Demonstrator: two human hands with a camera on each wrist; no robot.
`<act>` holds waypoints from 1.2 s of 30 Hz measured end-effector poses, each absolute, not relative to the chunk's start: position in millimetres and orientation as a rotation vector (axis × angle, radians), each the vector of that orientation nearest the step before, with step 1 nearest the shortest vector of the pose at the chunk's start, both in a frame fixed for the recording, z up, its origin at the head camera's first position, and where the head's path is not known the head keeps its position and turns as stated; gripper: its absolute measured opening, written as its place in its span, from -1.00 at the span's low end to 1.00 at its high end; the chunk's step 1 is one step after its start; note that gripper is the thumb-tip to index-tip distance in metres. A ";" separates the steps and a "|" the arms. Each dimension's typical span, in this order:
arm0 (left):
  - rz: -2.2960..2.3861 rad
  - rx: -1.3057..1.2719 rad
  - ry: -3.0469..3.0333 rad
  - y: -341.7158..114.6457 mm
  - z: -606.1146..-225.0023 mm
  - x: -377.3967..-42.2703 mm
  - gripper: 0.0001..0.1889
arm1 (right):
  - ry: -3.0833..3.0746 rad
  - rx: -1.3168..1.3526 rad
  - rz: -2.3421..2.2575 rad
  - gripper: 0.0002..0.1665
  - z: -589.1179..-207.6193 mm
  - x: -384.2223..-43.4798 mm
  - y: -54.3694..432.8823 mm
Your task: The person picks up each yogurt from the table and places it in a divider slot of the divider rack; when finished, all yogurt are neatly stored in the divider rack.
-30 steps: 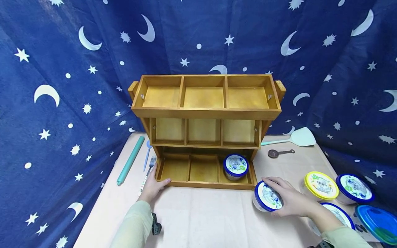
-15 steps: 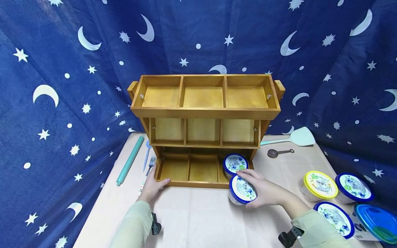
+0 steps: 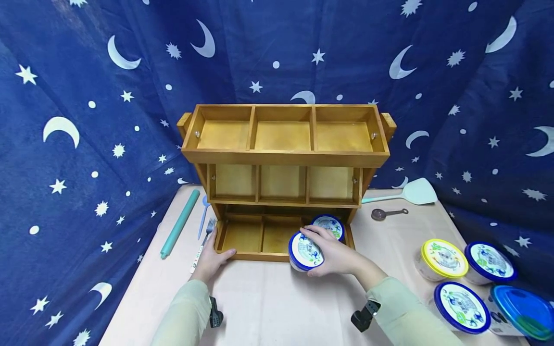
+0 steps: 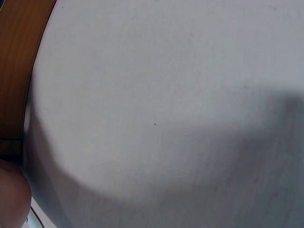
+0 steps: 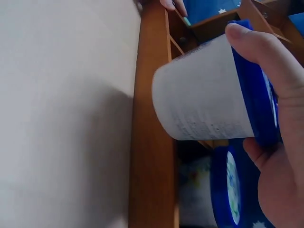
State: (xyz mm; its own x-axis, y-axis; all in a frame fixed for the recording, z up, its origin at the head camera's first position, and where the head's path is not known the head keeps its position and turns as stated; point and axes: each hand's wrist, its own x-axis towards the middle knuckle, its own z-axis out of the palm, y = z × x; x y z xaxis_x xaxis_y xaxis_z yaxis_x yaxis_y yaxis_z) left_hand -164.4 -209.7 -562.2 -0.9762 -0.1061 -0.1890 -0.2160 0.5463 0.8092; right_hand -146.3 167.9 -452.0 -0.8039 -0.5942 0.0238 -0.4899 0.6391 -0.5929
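My right hand point(image 3: 335, 252) holds a white plastic tub point(image 5: 199, 92) by its blue-rimmed printed lid point(image 3: 306, 250), thumb and fingers on opposite sides. The tub is tilted, overlapping the front edge of the three-tier wooden organizer box point(image 3: 255, 256) near its bottom middle compartment. A second blue-lidded tub point(image 3: 325, 223) sits in the bottom right compartment, partly hidden by my right hand. My left hand point(image 3: 211, 259) rests against the organizer's front left corner, thumb along the front rim and fingers by the side. Only a bit of that hand shows in the left wrist view.
At left lie a teal roll point(image 3: 181, 223), a blue spoon point(image 3: 203, 216) and a fork point(image 3: 203, 245). A pale green spatula point(image 3: 420, 191) and brown measuring spoon point(image 3: 381, 214) lie at right. Nearer stand a yellow-lidded tub point(image 3: 445, 258), several blue-lidded ones and a blue-lidded container point(image 3: 523, 310).
My right hand has carried the tub leftward from beside the organizer's right corner to the front of its middle compartment. My left hand has stayed at the left corner.
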 end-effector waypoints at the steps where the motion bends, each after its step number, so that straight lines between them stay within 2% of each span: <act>1: 1.415 -0.282 2.655 -210.0 -562.3 -164.0 0.09 | 2.687 -0.889 -0.899 0.25 -453.6 -148.1 163.9; 19: 1.458 -0.265 2.669 -209.6 -567.4 -163.7 0.07 | 2.820 -0.824 -1.062 0.26 -475.2 -176.2 118.5; 36: 1.470 -0.258 2.673 -209.7 -565.5 -162.9 0.05 | 2.806 -0.534 -0.993 0.22 -506.0 -195.1 92.3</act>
